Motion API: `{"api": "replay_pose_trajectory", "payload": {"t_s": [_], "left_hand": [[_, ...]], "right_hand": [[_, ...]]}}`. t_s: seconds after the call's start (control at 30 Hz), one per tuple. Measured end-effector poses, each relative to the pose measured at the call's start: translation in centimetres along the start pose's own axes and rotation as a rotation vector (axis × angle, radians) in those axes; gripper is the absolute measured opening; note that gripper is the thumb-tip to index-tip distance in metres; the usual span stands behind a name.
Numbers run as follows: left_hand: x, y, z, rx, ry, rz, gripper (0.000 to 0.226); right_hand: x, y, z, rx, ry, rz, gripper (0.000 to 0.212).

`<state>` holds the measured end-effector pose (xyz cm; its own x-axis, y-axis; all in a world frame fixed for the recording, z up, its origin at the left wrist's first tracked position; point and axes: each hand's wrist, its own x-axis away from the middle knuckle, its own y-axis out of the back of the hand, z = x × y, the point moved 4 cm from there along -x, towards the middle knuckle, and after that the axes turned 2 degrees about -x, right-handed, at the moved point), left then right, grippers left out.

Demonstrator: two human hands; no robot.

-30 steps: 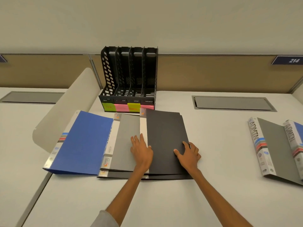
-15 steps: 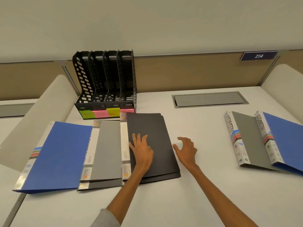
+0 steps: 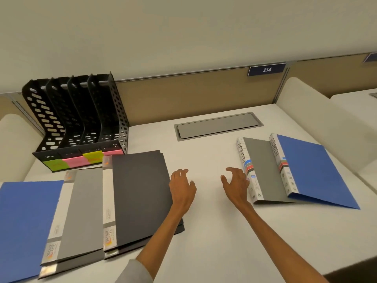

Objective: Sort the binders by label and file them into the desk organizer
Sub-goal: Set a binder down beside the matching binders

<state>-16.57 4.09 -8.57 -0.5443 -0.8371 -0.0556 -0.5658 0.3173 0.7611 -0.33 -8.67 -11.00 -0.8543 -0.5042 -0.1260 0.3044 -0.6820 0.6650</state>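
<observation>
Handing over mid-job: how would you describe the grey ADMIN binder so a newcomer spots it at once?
Find the 214 plate on the partition, then the grey hatch in the desk below it. Right of the hatch and nearer lie two binders lettered ADMIN. The grey binder is the left one, beside the right hand, its right edge under the blue binder.

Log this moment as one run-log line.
left hand: open, at right edge of dark grey plastic binder | right hand: open, beside grey ADMIN-labelled binder | black perforated four-slot desk organizer: no binders filed
</observation>
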Motion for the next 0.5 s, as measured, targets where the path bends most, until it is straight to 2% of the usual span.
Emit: {"api": "replay_pose_trajectory", "payload": {"t_s": [0.27, 0.5], "left_hand": [[-0.5, -7.1, -7.4, 0.077, -0.037, 0.107, 0.046], [0.1, -14.3, -12.0, 0.003, 0.036, 0.262, 0.06]], "right_hand": [[-2.8, 6.5, -5.5, -0.021, -0.038, -0.122, 0.03], [-4.5, 10.2, -11.3, 0.016, -0.171, -0.037, 0.044]]}}
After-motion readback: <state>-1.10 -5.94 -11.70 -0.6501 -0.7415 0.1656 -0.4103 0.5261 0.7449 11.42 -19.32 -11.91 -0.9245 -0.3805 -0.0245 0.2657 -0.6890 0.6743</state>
